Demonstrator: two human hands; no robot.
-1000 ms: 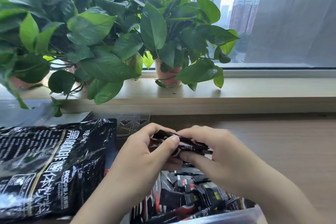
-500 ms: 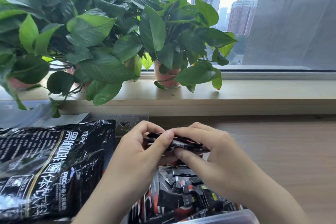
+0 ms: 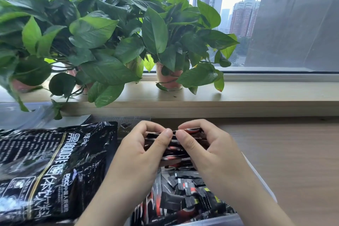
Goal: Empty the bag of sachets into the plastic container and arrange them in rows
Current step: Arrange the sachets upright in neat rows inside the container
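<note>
potted plants [image 3: 102,42] on windowsill [image 3: 256,93] | desk [image 3: 293,152] (light wood) | towers [image 3: 244,14] beyond the glass

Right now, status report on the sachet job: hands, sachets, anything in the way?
Left hand and right hand grip a bundle of sachets over the plastic container. Loose sachets heaped inside, unsorted. Black bag lies left, not in the way.
</note>
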